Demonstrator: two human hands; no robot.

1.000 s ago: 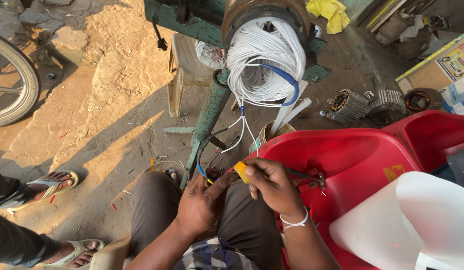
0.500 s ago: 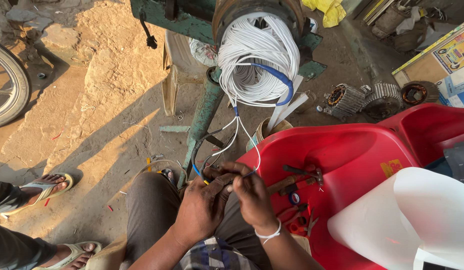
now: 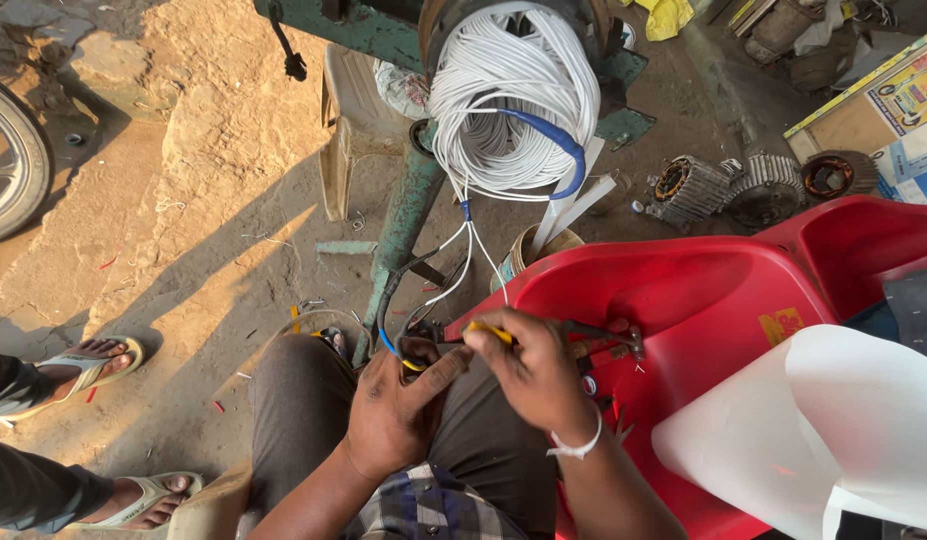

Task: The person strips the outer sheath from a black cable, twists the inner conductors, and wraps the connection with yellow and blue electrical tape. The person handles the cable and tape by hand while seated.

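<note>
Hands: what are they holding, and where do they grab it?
The right hand grips a yellow-handled tool by its handle; the left hand pinches the wire ends.

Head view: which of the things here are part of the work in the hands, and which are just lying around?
In hand:
left hand on the wire ends
right hand with a yellow-handled tool
white wire coil

Lying about:
red chair
motor stators
wheel
white sheet
another person's sandalled feet

Left hand [image 3: 394, 415], right hand [image 3: 534, 375] gripping yellow-handled tool [image 3: 489, 332], white wires [image 3: 464, 265]
</note>
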